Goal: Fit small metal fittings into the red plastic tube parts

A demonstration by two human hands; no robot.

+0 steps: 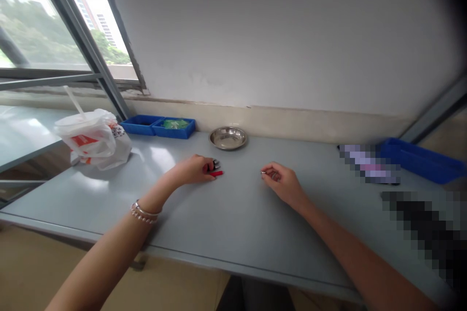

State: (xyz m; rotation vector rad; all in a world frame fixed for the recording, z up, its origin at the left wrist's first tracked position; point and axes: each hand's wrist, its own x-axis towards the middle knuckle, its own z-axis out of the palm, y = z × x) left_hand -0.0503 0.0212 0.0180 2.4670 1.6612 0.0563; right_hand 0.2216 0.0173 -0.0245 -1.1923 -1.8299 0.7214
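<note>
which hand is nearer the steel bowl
Left. The left hand lies just short of the steel bowl, slightly to its left; the right hand is farther off, to its right.

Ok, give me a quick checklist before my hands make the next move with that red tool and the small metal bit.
1. Left hand on red tool: ok, fingers rest on it, tool lies on table.
2. Right hand pinching metal bit: ok, at the fingertips.
3. Type of bit: cannot tell, too small.
4. Space between the hands free: ok.
5. Steel bowl within reach: ok, likely, just behind the hands.
6. Bowl contents: cannot tell.
</note>
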